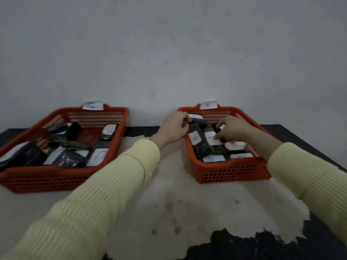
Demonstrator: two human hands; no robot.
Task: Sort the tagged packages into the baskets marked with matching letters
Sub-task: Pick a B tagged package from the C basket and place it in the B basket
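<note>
Two red mesh baskets stand against the wall. The left basket (62, 175) carries a paper label marked C (92, 105) and holds several dark packages with white tags (99, 156). The right basket (232, 171) carries a label that looks like B (208, 105) and holds several tagged dark packages side by side. My left hand (173, 128) grips the far end of a dark package (198, 139) at the basket's left side. My right hand (234, 129) pinches another package (211, 138) near its white tag, inside the same basket.
The baskets sit on a dark table (293, 136) with a large worn pale patch (169, 194) across its middle. A plain grey wall (169, 53) rises directly behind the baskets. Both arms wear pale yellow ribbed sleeves.
</note>
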